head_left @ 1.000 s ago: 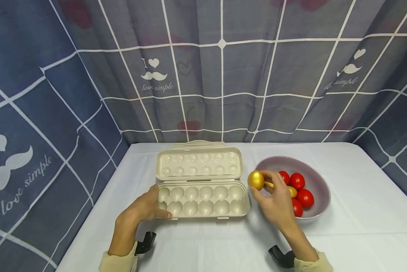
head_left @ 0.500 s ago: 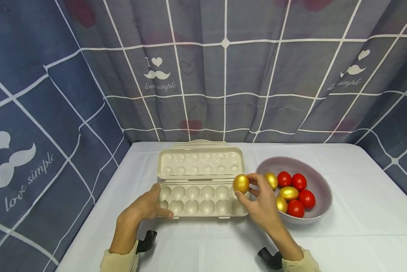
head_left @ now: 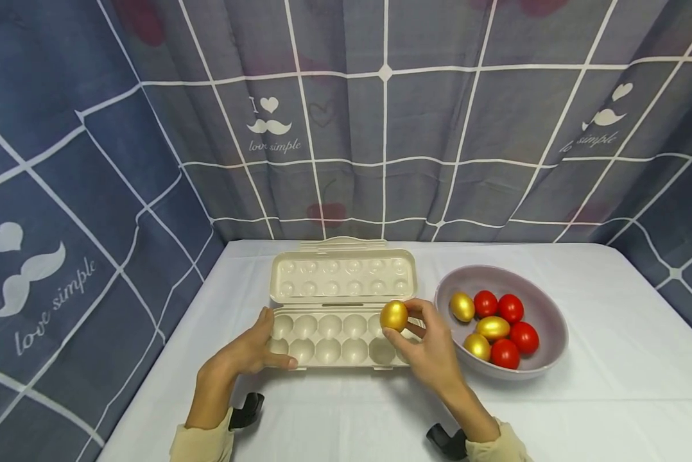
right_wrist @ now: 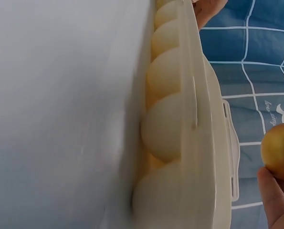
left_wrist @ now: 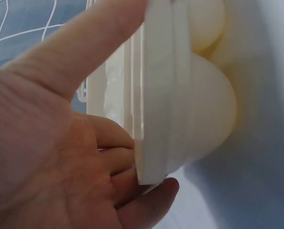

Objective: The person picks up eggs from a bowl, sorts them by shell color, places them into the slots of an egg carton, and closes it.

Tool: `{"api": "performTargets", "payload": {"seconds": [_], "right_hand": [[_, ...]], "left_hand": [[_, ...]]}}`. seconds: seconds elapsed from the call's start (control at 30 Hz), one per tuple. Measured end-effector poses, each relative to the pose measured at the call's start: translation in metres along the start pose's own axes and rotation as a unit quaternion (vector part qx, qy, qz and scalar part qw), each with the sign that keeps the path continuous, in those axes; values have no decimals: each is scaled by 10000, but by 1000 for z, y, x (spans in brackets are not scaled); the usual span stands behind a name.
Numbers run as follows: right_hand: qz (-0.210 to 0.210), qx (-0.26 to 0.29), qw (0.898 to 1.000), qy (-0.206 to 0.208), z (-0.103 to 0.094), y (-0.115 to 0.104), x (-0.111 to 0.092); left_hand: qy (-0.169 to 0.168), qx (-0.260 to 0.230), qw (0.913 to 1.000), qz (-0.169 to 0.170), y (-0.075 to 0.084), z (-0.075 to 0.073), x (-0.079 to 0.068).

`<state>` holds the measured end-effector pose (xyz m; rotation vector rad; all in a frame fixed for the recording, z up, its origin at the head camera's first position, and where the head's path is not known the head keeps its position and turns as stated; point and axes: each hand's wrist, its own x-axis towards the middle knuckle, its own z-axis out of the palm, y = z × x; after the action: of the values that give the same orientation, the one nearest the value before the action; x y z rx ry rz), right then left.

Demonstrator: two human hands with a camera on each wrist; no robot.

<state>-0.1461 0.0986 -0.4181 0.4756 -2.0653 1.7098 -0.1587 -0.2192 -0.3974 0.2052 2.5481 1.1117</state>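
Observation:
My left hand (head_left: 244,351) holds the left end of an open beige egg carton (head_left: 354,351). Its thumb lies along the front edge, while the other fingers bend around the end, as the left wrist view shows on the carton's rim (left_wrist: 163,95). Between thumb and fingertips, my right hand (head_left: 432,353) pinches a golden egg (head_left: 394,316) above the right part of the carton's cups. In the right wrist view the golden egg (right_wrist: 277,151) appears at the right edge, apart from the carton (right_wrist: 199,143). The cups I can see hold nothing; some at the right are hidden.
To the right stands a mauve bowl (head_left: 545,321) with several red eggs (head_left: 524,337) and golden eggs (head_left: 493,328) in it. The carton's lid (head_left: 343,276) lies folded back behind the cups. A grey-blue checked curtain (head_left: 346,128) borders the white tabletop (head_left: 623,359).
My right hand has carried the golden egg leftward from the bowl's edge to over the carton's cups. My left hand has stayed on the carton.

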Motion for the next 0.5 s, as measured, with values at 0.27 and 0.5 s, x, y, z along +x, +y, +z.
{"api": "performTargets", "payload": {"seconds": [0.27, 0.5], "right_hand": [[110, 10, 9999, -44, 13, 4, 1], [124, 81, 9999, -70, 23, 8, 1]], "left_hand": [[28, -97, 9999, 106, -5, 1, 0], [27, 0, 9998, 171, -5, 0, 1]]}}
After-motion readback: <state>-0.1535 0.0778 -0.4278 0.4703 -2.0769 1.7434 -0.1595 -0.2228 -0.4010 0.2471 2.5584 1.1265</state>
